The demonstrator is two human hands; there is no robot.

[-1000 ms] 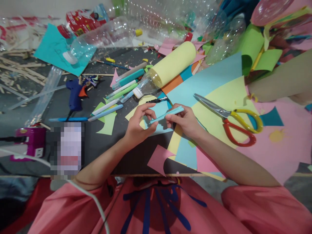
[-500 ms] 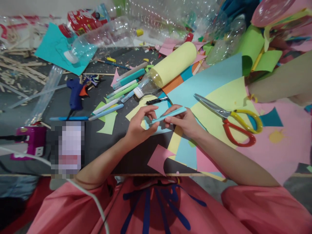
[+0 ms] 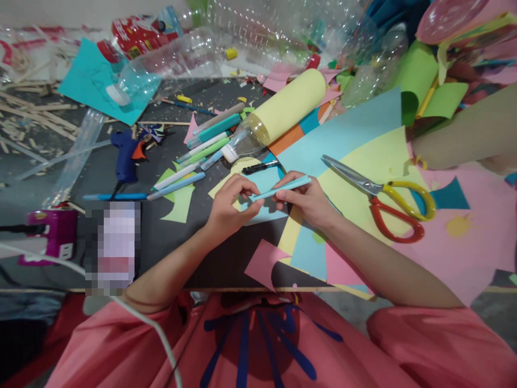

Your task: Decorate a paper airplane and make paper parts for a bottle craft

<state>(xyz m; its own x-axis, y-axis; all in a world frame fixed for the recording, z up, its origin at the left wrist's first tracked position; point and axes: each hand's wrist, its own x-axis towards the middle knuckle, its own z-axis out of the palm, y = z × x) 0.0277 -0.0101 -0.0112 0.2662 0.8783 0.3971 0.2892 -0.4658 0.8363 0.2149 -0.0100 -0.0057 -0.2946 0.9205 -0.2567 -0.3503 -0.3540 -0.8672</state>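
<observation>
Between my hands is a narrow folded strip of light blue paper (image 3: 293, 185), tilted up to the right. My right hand (image 3: 309, 202) grips it with thumb and fingers near its right end. At the strip's left tip, the thumb and fingertips of my left hand (image 3: 232, 203) pinch it. Under the hands lies a light blue paper sheet (image 3: 269, 213) on the dark table. Just beyond is a black pen (image 3: 260, 167). To the right, scissors (image 3: 375, 191) with one yellow and one red handle lie part open on coloured paper.
A bottle wrapped in yellow paper (image 3: 288, 108) lies beyond my hands, beside several markers (image 3: 202, 156). Left are a blue glue gun (image 3: 124, 156), a phone (image 3: 117, 242) and a purple power strip (image 3: 52, 231). Clear bottles (image 3: 173, 59) crowd the back. Another person's arm (image 3: 464, 132) rests at right.
The left end of the paper strip has risen slightly, so it lies flatter between the hands. The left fingers have shifted a little along its tip.
</observation>
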